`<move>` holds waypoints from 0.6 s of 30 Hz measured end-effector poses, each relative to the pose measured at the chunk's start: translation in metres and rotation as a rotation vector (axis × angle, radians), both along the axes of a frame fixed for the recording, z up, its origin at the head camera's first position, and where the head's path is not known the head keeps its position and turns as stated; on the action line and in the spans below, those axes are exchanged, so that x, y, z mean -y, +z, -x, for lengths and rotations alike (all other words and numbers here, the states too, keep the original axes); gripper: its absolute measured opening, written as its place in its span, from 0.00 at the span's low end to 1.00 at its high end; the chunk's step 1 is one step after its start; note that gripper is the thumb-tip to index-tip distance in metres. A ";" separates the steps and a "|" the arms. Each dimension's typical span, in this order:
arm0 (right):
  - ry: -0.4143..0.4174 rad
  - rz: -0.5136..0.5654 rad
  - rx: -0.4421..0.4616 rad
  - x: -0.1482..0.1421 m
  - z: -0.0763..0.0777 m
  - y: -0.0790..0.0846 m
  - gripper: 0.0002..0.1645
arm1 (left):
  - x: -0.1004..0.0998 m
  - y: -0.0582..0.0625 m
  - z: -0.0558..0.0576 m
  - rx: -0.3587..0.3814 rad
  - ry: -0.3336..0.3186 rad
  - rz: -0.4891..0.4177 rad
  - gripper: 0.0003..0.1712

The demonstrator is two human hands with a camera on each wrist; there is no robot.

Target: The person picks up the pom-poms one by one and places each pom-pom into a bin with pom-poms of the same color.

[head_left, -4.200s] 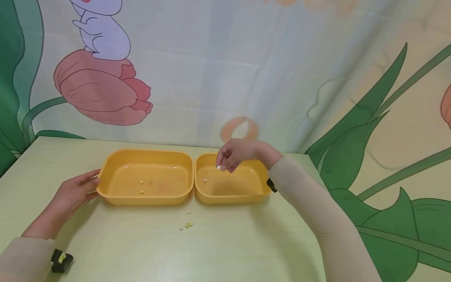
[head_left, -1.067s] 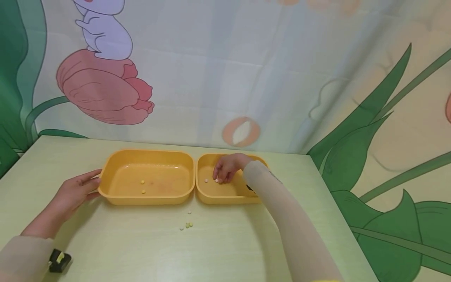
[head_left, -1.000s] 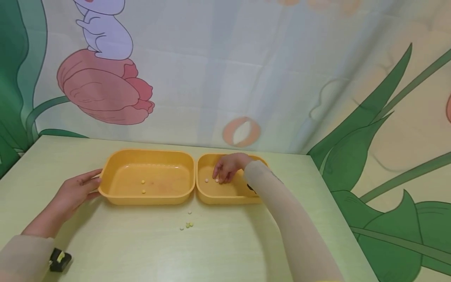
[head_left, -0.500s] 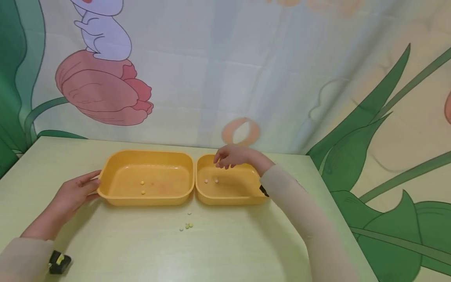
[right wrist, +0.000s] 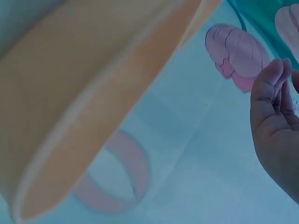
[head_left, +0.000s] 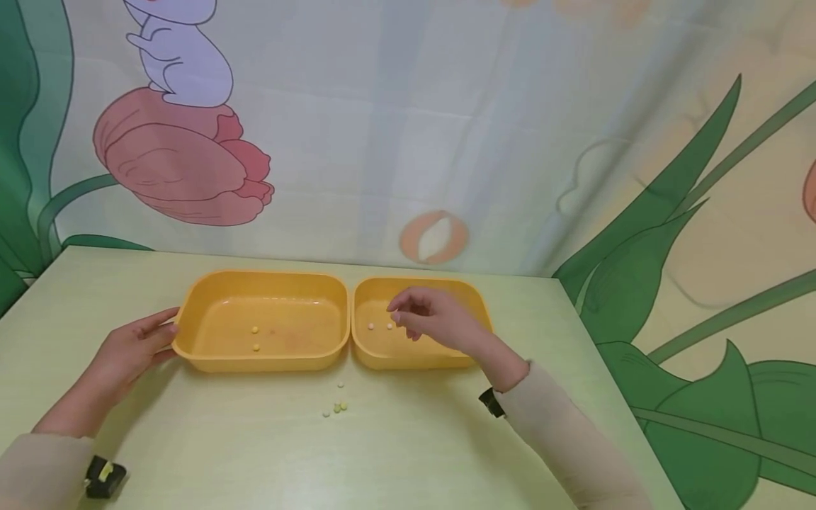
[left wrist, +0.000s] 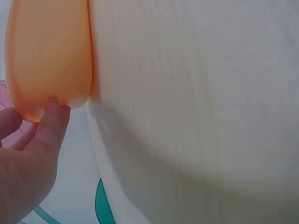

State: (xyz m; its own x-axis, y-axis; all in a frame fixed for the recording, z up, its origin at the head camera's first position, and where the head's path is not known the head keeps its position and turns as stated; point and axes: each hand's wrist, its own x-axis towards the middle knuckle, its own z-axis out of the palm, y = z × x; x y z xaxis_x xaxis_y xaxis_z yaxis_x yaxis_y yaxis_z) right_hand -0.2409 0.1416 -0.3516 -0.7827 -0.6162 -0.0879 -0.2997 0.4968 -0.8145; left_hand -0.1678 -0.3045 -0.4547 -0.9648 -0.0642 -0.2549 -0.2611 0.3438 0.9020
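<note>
Yellow, smooth and faintly glossy, the larger tray (head_left: 287, 364) and the smaller tray (head_left: 408, 361) stand side by side, both round-cornered, on a pale, lightly grained table (head_left: 255, 439). Behind hangs a creased sheet (head_left: 319, 142) with flowers printed on it. We see two small yellow beads (head_left: 256, 348) on the larger one's floor, two whitish beads (head_left: 371, 326) in the smaller, and a few loose beads (head_left: 344, 406) on the table in front. The left hand (head_left: 130, 354) touches the larger tray's outer end, fingers stretched out. The right hand (head_left: 440, 319) hangs over the smaller tray, fingers loosely bent, and we make out nothing in it. The left wrist view adds fingertips against the end wall's outside; in the blurrier right wrist view, thumb and fingertips seem nearly together.
</note>
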 end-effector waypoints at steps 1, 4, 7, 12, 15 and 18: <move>0.017 0.017 0.013 0.001 -0.005 -0.005 0.11 | 0.000 0.000 0.000 0.001 -0.001 -0.003 0.36; 0.105 0.037 0.046 0.004 -0.016 -0.019 0.11 | 0.000 -0.001 0.000 0.001 -0.001 -0.003 0.36; 0.191 0.018 0.085 0.010 -0.025 -0.031 0.12 | 0.000 0.000 0.000 -0.005 0.000 0.007 0.37; 0.256 -0.065 0.154 0.022 -0.034 -0.048 0.13 | -0.001 0.001 0.000 -0.014 0.001 -0.001 0.37; 0.273 -0.109 0.182 0.027 -0.034 -0.061 0.13 | -0.002 0.001 0.000 -0.006 0.006 -0.005 0.37; 0.282 -0.132 0.193 0.031 -0.032 -0.074 0.13 | -0.002 0.001 0.001 0.001 0.011 0.000 0.37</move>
State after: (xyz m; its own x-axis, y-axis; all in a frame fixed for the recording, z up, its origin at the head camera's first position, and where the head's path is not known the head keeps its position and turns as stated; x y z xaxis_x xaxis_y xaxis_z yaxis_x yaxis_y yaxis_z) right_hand -0.2093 0.1103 -0.4254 -0.5446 -0.7790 -0.3107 -0.2869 0.5212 -0.8037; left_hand -0.1684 -0.3023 -0.4542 -0.9637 -0.0748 -0.2563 -0.2663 0.3405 0.9018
